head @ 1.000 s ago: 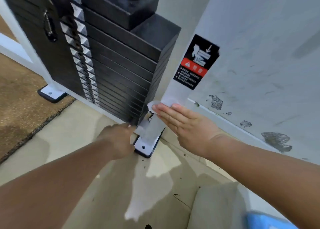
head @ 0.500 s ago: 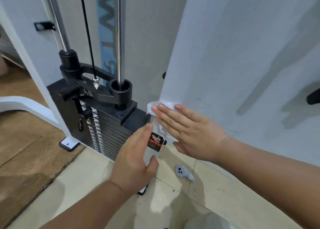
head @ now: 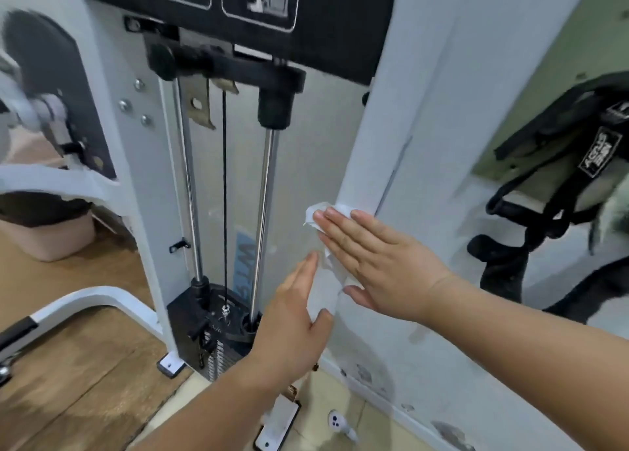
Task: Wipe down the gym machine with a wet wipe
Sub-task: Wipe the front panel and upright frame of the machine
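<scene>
The gym machine has a white upright post on its right side. The wet wipe lies on the front-left edge of that post, about halfway up the part in view. The right hand lies flat over the wipe, fingers straight and a little spread, pressing it to the post. A crumpled corner of the wipe shows past the fingertips, and a fold hangs out under the hand on the side away from the wall. The left hand is just below and left of the wipe. Its fingers lie straight along the post's left face and its thumb rests on the front edge. Whether it touches the hanging fold cannot be told.

Left of the post, two chrome guide rods stand with a black cable between them, and all three run down to the weight stack. Near the post's foot, a small white controller lies on the floor. Right of the post, black straps hang against the wall.
</scene>
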The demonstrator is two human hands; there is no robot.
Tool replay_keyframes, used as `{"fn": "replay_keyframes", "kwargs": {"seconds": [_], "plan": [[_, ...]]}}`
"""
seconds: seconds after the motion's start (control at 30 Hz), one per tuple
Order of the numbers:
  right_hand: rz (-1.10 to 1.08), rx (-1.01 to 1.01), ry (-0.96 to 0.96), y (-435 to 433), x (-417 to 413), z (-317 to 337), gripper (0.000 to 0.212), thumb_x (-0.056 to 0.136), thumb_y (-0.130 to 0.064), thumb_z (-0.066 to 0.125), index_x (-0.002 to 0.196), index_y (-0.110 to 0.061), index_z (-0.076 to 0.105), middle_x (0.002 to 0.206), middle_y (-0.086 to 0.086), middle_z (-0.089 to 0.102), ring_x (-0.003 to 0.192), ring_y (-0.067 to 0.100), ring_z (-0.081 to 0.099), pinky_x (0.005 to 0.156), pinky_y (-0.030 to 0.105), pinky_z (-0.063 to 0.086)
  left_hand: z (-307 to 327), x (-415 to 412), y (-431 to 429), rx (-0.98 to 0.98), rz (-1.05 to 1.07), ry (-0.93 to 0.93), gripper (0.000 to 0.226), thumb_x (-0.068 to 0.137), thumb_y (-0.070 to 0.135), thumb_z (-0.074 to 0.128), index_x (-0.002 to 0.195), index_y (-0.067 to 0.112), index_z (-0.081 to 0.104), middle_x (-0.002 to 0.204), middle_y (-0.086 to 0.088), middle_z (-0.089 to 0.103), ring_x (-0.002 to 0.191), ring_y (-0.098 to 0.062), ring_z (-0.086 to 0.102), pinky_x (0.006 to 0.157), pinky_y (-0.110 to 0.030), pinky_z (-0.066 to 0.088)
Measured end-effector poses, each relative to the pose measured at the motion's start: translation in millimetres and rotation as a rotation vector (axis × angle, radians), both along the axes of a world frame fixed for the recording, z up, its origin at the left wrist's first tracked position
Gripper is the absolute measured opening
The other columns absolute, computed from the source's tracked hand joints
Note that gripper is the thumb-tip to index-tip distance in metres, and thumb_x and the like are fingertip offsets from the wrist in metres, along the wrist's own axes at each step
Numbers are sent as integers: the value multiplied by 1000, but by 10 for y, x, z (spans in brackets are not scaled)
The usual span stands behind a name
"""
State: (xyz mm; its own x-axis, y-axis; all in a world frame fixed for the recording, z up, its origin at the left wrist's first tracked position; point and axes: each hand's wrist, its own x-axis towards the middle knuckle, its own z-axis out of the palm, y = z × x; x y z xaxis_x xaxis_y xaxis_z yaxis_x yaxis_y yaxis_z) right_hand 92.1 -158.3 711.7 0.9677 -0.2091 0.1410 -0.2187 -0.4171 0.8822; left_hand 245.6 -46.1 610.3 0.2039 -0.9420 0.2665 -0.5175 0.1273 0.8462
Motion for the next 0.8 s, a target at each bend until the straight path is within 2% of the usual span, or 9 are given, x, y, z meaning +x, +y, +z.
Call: {"fn": "replay_keyframes", "kwargs": {"seconds": [0.07,0.17,0.23,0.33,0.5,0.6,0.7,0.77,0.8], "plan": [[-22,22,-16,60,-48,385,93,100,-59,37,161,5,8,169,26,-2,158,37,-9,127,49,-13,506,-53,59,0,29,172,77,98,10,57,160,36,21,160,21,31,145,8,30,122,-23,28],[-37,117,-107,205,-84,829,92,98,-57,45,160,4,16,168,28,3,158,39,-7,128,50,-9,1214,-154,149,-13,122,549,60,101,4,55,144,43,38,149,17,51,131,4,51,112,-23,42],[-43,202,-227,316,-73,1054,92,95,-54,51,159,4,21,169,26,8,159,37,0,129,49,-2,1620,-199,244,-12,152,715,51,103,7,53,137,43,45,140,18,57,127,0,56,112,-27,42],[-34,311,-375,498,56,1284,91,93,-52,57,158,3,26,169,24,11,159,37,7,129,50,5,2001,-180,421,-18,182,809,46,104,12,54,142,38,49,137,15,60,130,-7,57,118,-38,40],[-4,419,-429,725,495,1357,86,95,-48,46,159,3,23,170,23,10,159,35,4,128,49,5,2099,277,548,12,316,780,46,103,17,56,143,37,50,136,16,61,127,-5,57,117,-41,41],[10,439,-419,748,838,1334,83,95,-48,41,158,5,26,169,24,13,159,37,7,128,50,7,2008,815,568,7,417,697,50,103,14,54,148,34,46,143,12,56,128,-4,52,105,-22,40],[59,437,-371,729,1308,1314,85,96,-46,51,159,2,22,169,24,15,158,37,8,127,51,7,1884,1413,538,1,521,622,50,101,14,55,148,30,47,136,11,58,113,4,57,88,-13,41],[90,448,-358,726,1716,1330,85,95,-45,55,159,2,22,169,23,15,159,36,8,128,50,7,1778,1868,461,24,558,581,49,99,16,56,144,34,48,129,12,59,103,8,59,89,-15,48],[100,447,-356,715,1955,1355,84,96,-44,54,159,2,24,169,22,14,159,35,8,128,49,7,1724,2117,403,48,568,555,51,98,19,57,145,36,47,133,12,57,108,2,59,97,-23,50]]}}
